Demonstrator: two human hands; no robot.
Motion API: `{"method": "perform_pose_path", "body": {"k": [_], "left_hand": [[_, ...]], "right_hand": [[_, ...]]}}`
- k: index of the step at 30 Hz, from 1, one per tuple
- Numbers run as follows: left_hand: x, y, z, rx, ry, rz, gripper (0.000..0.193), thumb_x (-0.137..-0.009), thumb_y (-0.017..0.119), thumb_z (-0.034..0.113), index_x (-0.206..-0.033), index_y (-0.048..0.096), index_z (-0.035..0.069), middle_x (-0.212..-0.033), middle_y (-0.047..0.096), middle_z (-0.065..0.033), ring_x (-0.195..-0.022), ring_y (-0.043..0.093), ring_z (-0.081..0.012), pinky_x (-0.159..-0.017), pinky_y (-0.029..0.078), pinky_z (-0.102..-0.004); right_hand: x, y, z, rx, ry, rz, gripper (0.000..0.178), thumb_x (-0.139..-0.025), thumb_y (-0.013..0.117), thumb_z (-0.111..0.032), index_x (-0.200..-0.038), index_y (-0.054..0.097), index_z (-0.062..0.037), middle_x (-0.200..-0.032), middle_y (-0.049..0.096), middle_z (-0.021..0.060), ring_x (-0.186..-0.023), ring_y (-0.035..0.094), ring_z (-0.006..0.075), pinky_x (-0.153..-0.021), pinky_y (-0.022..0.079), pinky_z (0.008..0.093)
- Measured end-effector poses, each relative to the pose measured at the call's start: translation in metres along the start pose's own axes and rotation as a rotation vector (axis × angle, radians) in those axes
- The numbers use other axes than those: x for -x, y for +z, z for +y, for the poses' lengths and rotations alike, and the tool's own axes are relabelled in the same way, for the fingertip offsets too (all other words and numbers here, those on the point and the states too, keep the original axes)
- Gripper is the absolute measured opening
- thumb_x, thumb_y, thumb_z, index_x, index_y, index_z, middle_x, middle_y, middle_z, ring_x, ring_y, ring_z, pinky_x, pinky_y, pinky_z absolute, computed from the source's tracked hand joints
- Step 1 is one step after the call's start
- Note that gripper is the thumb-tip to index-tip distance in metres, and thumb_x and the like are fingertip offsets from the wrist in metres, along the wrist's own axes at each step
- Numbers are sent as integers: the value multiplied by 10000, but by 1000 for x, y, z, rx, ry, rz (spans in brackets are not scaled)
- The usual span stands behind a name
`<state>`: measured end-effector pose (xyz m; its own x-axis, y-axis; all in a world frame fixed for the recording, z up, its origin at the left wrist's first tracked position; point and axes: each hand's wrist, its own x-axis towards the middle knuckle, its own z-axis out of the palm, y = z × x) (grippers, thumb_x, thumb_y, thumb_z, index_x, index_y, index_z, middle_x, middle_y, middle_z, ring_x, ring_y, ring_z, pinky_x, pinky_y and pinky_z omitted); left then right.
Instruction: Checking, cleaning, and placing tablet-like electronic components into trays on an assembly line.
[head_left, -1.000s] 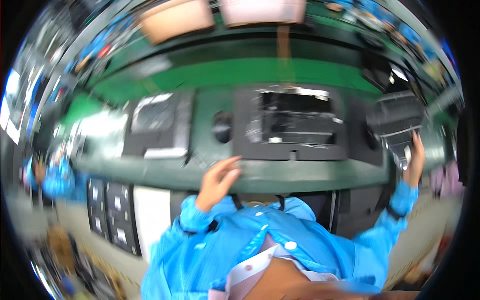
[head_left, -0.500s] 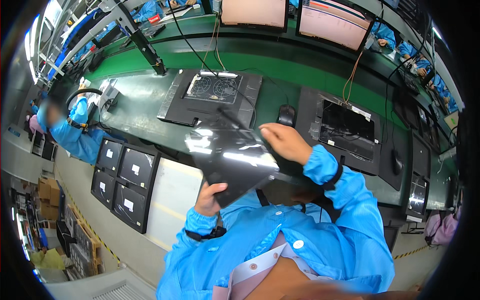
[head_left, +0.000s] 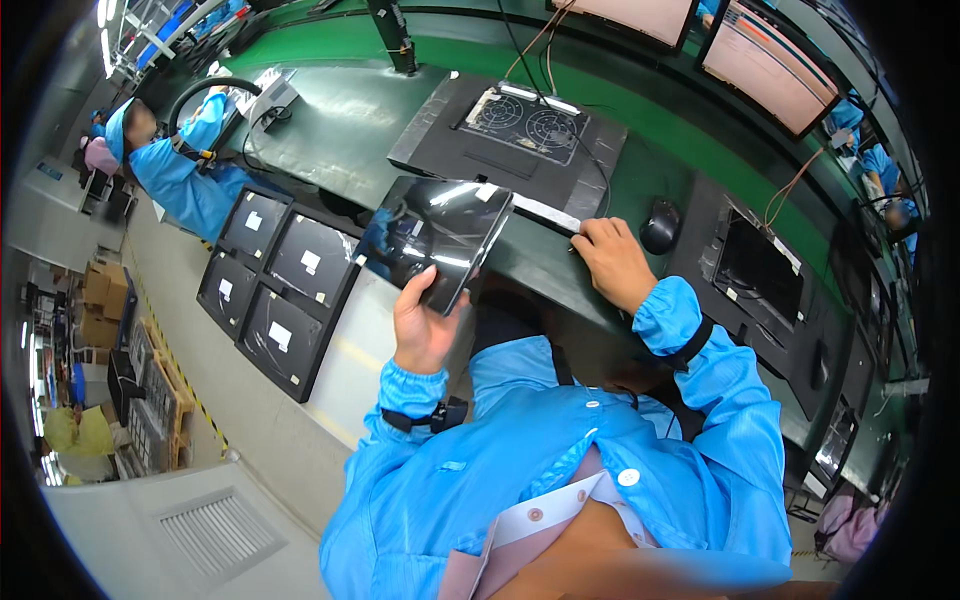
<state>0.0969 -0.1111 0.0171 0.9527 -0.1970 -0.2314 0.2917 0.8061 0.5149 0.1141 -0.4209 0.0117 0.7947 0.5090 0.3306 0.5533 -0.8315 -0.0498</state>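
We are holding a flat black panel (head_left: 400, 215) in our left hand (head_left: 425, 335), up in the air in front of our tummy, near the close edge of the green table (head_left: 335, 125). Its big shiny face is turning up, and the whole thing is leaning, not lying flat. The side that is looking longest is running from the far right corner down and left toward our fingers. It is tilting so much that we are not able to be sure this is its long way.

The panel is looking dark and smooth like a mirror, with bright white streaks shining on it and a thin side showing on the right. Our left thumb is pressing on its face and our other fingers are going under it, so we are gripping it tight at the near corner.

Our right hand (head_left: 615, 265) is bending its fingers by the end of a white strip (head_left: 545, 211) on a black pad (head_left: 425, 135). We are not able to tell if it is pinching anything. A black mouse (head_left: 660, 226) is sitting just beside it.
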Motion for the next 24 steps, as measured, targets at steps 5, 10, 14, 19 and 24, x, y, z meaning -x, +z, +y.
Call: {"method": "perform_pose_path", "body": {"k": [5, 10, 14, 19, 24], "left_hand": [[-15, 12, -8, 20, -10, -5, 246, -989, 600, 231, -1126, 673, 40, -1122, 732, -124, -1088, 686, -293, -750, 495, -359], [-24, 13, -24, -2, 13, 11, 231, -986, 597, 207, -1148, 655, 54, -1106, 732, -107, -1063, 691, -270, -750, 502, -356], [-20, 25, -32, -77, 24, 2, 197, -987, 593, 196, -1116, 667, 66, -1036, 735, -77, -976, 700, -223, -753, 534, -359], [-15, 36, -40, -100, 52, -25, 183, -996, 583, 197, -1080, 681, 67, -1003, 733, -64, -908, 701, -183, -746, 550, -353], [-15, 35, -49, -123, 84, -58, 206, -1011, 553, 177, -1141, 655, 53, -1041, 723, -69, -930, 696, -180, -770, 554, -341]], "right_hand": [[-14, -25, -15, -160, 15, 104, 140, -881, 639, -104, -1010, 626, -50, -1045, 616, 115, -1006, 571, 315, -911, 439, 417], [-32, -56, -57, -688, 277, 192, 177, -939, 656, -188, -1061, 650, -61, -946, 698, 129, -851, 656, 331, -754, 510, 413], [-37, -58, -60, -807, 387, 221, 193, -954, 662, -176, -1081, 662, -30, -941, 712, 128, -832, 683, 255, -728, 523, 347], [-34, -53, -55, -935, 452, 166, 196, -969, 637, -185, -1078, 662, -25, -897, 710, 121, -778, 672, 226, -719, 515, 347], [-34, -59, -50, -996, 520, 17, 183, -983, 630, -155, -1079, 661, -2, -907, 703, 63, -822, 647, 131, -755, 513, 298]]}}
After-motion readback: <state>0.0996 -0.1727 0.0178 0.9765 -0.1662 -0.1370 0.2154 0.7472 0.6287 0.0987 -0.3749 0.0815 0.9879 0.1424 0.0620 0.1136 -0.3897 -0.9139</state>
